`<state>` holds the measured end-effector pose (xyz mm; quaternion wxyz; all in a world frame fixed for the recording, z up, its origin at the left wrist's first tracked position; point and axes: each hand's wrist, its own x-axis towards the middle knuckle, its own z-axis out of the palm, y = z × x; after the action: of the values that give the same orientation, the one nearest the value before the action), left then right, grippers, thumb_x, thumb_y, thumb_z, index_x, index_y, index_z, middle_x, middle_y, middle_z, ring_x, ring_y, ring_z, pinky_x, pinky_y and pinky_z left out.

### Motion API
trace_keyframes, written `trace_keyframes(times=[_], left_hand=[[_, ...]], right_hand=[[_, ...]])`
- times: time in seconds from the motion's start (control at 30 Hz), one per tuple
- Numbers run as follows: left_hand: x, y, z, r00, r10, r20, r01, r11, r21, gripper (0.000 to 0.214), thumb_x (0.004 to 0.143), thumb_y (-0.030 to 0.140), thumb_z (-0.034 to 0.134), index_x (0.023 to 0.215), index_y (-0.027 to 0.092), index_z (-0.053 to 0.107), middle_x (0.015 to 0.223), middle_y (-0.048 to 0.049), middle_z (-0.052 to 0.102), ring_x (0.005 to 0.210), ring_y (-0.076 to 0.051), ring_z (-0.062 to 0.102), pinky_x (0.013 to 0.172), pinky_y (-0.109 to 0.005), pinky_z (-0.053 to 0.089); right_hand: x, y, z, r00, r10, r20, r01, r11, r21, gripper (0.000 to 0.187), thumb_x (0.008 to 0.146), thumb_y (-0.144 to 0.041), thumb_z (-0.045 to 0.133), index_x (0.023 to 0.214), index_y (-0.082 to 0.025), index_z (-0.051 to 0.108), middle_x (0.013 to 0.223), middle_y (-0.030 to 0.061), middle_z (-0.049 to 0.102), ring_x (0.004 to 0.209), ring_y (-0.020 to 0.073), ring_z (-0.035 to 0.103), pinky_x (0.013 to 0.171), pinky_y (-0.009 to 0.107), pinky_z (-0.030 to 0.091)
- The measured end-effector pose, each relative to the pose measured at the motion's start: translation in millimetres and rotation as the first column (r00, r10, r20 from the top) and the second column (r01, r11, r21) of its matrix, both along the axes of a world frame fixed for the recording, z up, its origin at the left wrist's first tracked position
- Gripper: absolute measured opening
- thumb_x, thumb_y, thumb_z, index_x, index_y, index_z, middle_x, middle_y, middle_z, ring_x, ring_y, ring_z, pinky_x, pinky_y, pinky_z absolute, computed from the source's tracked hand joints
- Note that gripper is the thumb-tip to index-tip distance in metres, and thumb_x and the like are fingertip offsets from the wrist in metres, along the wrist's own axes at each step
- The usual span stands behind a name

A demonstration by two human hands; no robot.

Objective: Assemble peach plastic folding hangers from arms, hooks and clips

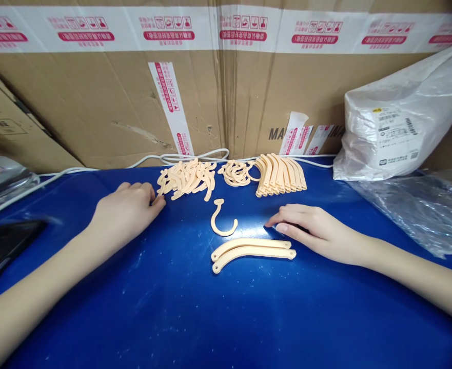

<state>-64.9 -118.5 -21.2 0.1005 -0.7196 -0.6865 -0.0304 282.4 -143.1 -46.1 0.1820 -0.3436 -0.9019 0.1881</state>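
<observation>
My left hand (128,209) is curled beside the left end of a pile of small curved cream plastic pieces (189,178). Its thumb tip is close to the nearest piece, and the folded fingers hide whatever may be under them. On the blue table, my right hand (310,225) lies with its fingers stretched out and holds nothing. Left of its fingertips lies a single cream hanger hook (215,225). Just below are two long curved hanger arms, the upper one (249,242) against the lower one (252,252).
Behind are a heap of hooks (235,174) and a row of hanger arms (281,174). Cardboard boxes (114,102) wall the back, with a white cable (133,164) along them. A plastic-wrapped parcel (395,128) stands right; a dark device (6,251) lies left.
</observation>
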Motion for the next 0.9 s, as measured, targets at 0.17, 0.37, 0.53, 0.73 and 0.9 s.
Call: trace_keyframes(times=[0.17,0.37,0.53,0.73,0.9], left_hand=[[-0.7,1.7,-1.0,0.99,0.008,0.143,-0.006,1.0,-0.018,0.032,0.091,0.044,0.042,0.07,0.021,0.051,0.062,-0.0029,0.058,0.06,-0.022,0.054,0.049,-0.026,0.032],[3.5,1.8,2.3,0.959,0.002,0.282,-0.037,0.992,0.118,0.029,0.095,0.034,0.032,0.073,0.021,0.045,0.063,-0.0008,0.051,0.06,-0.018,0.047,0.051,-0.025,0.03],[19.3,-11.2,4.3,0.883,-0.086,0.462,-0.043,0.964,0.262,0.028,0.099,0.03,0.025,0.077,0.021,0.041,0.078,-0.0016,0.055,0.072,-0.016,0.052,0.061,-0.027,0.038],[48.3,-39.1,-6.5,0.701,-0.466,0.539,0.391,0.884,0.255,0.028,0.1,0.033,0.032,0.079,0.021,0.046,0.073,0.0015,0.047,0.068,-0.014,0.046,0.063,-0.028,0.038],[65.1,-49.5,-11.3,0.589,-0.536,0.605,0.592,0.796,0.128,0.03,0.101,0.029,0.031,0.078,0.02,0.048,0.077,0.001,0.052,0.076,-0.015,0.046,0.068,-0.028,0.038]], right_hand=[[0.7,-0.4,1.0,1.0,0.011,0.0,-0.011,1.0,0.002,0.03,0.099,-0.032,0.037,0.109,-0.02,0.064,0.1,0.0055,0.068,0.092,0.0173,0.062,0.082,0.032,0.048],[2.1,0.3,0.6,1.0,0.018,0.004,-0.018,1.0,0.009,0.028,0.099,-0.03,0.038,0.108,-0.019,0.063,0.098,0.0042,0.067,0.089,0.0154,0.061,0.08,0.03,0.047],[1.4,0.3,1.3,0.999,-0.003,-0.037,0.001,0.999,-0.046,0.028,0.099,-0.031,0.041,0.107,-0.019,0.064,0.1,0.003,0.069,0.092,0.0143,0.062,0.083,0.028,0.046],[1.4,1.0,2.9,0.959,-0.215,-0.184,0.174,0.961,-0.215,0.03,0.093,-0.041,0.051,0.111,-0.02,0.064,0.09,0.0025,0.069,0.078,0.0149,0.063,0.068,0.028,0.05],[-2.5,0.7,-0.8,0.891,-0.226,-0.393,0.172,0.971,-0.168,0.042,0.083,-0.038,0.067,0.12,-0.022,0.058,0.092,0.0018,0.066,0.071,0.0118,0.061,0.064,0.026,0.052]])
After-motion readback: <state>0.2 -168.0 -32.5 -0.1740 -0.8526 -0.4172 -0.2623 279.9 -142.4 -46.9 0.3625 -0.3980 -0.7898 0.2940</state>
